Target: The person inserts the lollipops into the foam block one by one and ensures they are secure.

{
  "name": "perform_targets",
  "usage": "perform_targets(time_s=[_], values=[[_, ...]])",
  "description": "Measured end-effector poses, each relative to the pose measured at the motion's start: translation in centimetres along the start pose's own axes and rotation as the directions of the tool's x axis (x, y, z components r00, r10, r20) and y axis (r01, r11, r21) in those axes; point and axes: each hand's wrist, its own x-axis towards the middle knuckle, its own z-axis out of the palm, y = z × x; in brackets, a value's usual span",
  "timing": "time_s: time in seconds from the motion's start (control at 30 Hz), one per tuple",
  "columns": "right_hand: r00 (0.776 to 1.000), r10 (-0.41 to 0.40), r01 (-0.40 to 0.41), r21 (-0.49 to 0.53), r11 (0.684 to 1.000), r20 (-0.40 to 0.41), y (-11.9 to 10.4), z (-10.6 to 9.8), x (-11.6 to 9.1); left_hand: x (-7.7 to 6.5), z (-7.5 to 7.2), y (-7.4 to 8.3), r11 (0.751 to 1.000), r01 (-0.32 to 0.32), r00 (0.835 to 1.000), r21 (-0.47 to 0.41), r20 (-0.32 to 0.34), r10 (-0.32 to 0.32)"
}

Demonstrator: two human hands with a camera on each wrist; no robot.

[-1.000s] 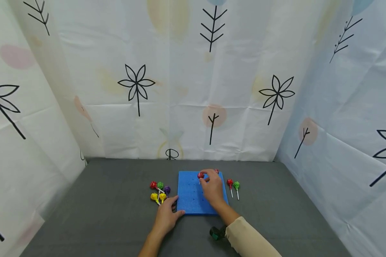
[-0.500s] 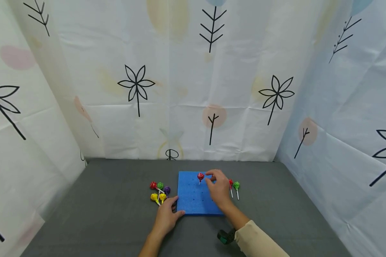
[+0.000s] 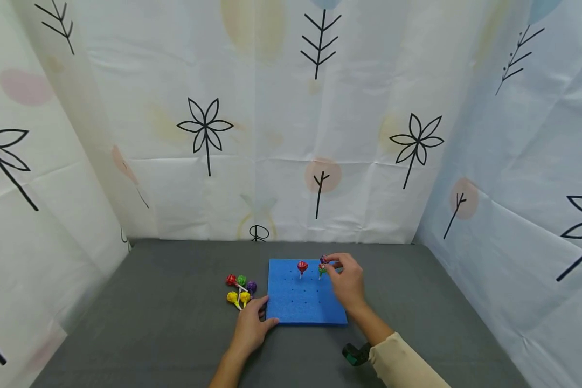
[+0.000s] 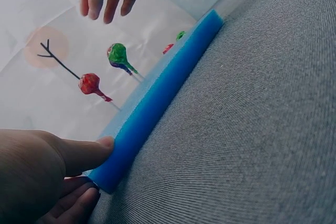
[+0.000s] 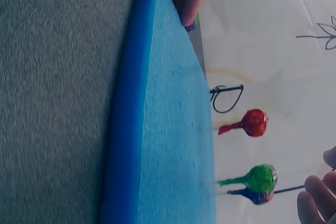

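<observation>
My left hand [image 3: 250, 326] grips the front-left corner of a blue foam board [image 3: 298, 307]; in the left wrist view its thumb [image 4: 86, 156] presses the front edge. In the board stand a red lollipop [image 3: 302, 267], a green lollipop [image 5: 260, 178] and, behind the green one, a purple lollipop [image 5: 254, 196]. My right hand [image 3: 348, 283] hovers over the board's right side with fingers bent. Both wrist views show it apart from the lollipops, and I see nothing in it.
Left of the board lie a red lollipop [image 3: 230, 279], a green one [image 3: 241, 280], a purple one [image 3: 252, 286] and two yellow ones [image 3: 232, 297]. Past the board, another red lollipop [image 4: 167, 49] and green lollipop [image 4: 181, 35] show in the left wrist view. A patterned cloth stands behind the grey table [image 3: 174, 323].
My right hand was at the red lollipop on the board, let it go and moved right, uncovering the green and purple lollipops. It now covers the pair right of the board. My left hand stays put.
</observation>
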Motion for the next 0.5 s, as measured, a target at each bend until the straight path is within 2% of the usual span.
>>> perform_targets(time_s=[0.17, 0.5], values=[[0.999, -0.031, 0.031, 0.011, 0.999, -0.013, 1.2, -0.7, 0.3, 0.0, 0.0, 0.0, 1.0, 0.001, 1.0, -0.001, -0.004, -0.001], [0.999, -0.051, 0.05, -0.057, 0.997, -0.013, 3.2, -1.2, 0.2, -0.1, 0.0, 0.2, 1.0, 0.014, 1.0, 0.004, -0.004, -0.014]])
